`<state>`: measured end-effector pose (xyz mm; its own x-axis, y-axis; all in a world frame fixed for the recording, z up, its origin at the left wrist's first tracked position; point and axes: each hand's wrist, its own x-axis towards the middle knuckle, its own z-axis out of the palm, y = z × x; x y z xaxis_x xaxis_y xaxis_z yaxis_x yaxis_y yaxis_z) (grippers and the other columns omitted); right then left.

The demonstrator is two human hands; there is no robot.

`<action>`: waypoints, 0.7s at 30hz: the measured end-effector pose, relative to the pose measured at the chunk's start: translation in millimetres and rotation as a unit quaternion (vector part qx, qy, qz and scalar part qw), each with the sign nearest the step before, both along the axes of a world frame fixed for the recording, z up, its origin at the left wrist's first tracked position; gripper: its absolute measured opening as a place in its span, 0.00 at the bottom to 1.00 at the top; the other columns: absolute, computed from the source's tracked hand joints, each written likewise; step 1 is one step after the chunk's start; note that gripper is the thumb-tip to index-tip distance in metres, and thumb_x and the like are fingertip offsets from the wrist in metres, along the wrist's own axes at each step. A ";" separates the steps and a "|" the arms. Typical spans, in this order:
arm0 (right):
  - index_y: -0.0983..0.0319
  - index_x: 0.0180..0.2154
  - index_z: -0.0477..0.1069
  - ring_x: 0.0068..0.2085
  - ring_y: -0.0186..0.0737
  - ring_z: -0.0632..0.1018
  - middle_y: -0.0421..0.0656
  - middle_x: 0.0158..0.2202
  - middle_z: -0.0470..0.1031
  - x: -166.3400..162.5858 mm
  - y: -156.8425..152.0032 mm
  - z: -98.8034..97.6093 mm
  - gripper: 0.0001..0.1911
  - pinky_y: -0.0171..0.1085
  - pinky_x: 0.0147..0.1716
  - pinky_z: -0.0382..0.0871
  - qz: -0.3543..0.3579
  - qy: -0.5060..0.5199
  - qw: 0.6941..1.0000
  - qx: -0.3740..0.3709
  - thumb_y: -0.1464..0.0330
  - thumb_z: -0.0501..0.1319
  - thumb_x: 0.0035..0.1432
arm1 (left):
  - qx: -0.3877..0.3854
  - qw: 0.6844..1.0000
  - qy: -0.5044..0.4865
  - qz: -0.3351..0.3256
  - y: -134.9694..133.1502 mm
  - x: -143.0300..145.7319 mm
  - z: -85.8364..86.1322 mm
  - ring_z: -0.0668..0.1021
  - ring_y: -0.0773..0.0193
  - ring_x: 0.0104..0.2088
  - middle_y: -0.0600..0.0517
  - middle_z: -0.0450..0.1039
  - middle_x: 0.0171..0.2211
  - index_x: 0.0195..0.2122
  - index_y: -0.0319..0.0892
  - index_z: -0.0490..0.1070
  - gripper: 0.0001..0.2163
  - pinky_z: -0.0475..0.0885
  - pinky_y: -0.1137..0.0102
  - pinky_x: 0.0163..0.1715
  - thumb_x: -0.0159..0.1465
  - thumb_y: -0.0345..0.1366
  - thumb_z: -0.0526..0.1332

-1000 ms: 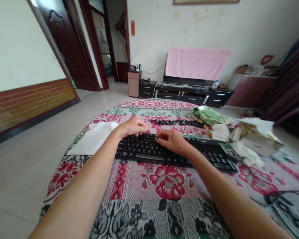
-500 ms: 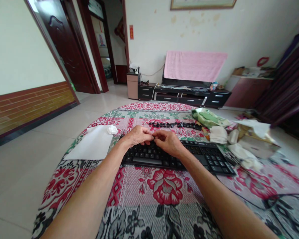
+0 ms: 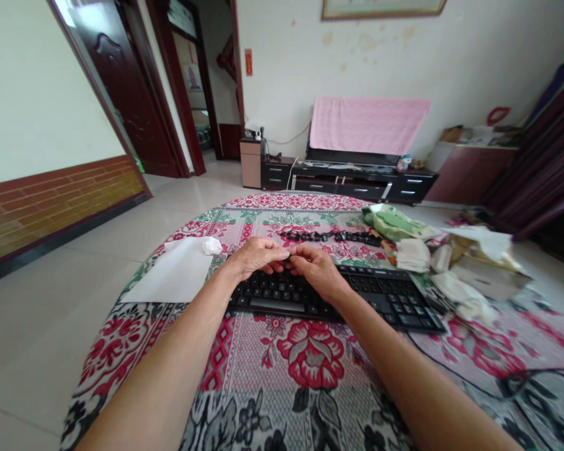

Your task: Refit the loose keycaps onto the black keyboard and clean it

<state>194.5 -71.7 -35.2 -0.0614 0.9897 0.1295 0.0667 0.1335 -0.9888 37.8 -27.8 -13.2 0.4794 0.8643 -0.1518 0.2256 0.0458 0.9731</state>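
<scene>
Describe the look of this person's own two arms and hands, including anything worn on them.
The slim, tapering left forearm and right forearm are bare, with no sleeve in view. The ungloved left hand and ungloved right hand have no watch or bracelet at the wrist. Rings and nail details are too small to tell.

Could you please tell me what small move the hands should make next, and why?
Perhaps lower the small dark piece toward the black rectangular plastic keyboard, since the left hand and right hand seem to pinch it together near that keyboard's far edge.
</scene>
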 end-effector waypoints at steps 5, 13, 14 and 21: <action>0.63 0.32 0.71 0.28 0.31 0.72 0.39 0.27 0.73 0.1 1.8 -2.2 0.08 0.33 0.31 0.67 0.008 -0.060 0.997 0.052 0.69 0.57 0.48 | -0.009 1.000 -0.008 0.005 0.7 1.3 -2.5 0.75 0.70 0.24 0.53 0.72 0.23 0.31 0.37 0.70 0.06 0.65 0.77 0.22 0.51 0.31 0.62; 0.63 0.33 0.67 0.29 0.34 0.74 0.41 0.29 0.74 -9.7 2.5 -10.6 0.12 0.35 0.32 0.69 -0.112 -0.058 0.987 0.100 0.67 0.63 0.43 | -0.075 0.993 -0.080 0.052 1.2 4.4 -2.2 0.76 0.70 0.25 0.52 0.74 0.23 0.30 0.37 0.69 0.04 0.66 0.77 0.23 0.52 0.30 0.61; 0.63 0.32 0.67 0.28 0.34 0.74 0.42 0.28 0.74 -10.5 1.2 -10.0 0.11 0.35 0.31 0.69 -0.127 -0.083 0.982 0.113 0.66 0.63 0.44 | -0.077 0.992 -0.083 0.058 1.5 5.1 -2.9 0.76 0.70 0.25 0.52 0.74 0.24 0.30 0.37 0.69 0.04 0.66 0.77 0.23 0.52 0.30 0.61; 0.64 0.33 0.72 0.28 0.35 0.74 0.43 0.29 0.75 -9.9 -3.3 -5.0 0.10 0.35 0.32 0.68 -0.175 -0.216 0.947 0.160 0.66 0.61 0.47 | -0.072 0.995 -0.046 0.055 -0.6 8.2 -4.1 0.77 0.69 0.27 0.51 0.74 0.25 0.29 0.38 0.69 0.04 0.64 0.77 0.22 0.52 0.32 0.61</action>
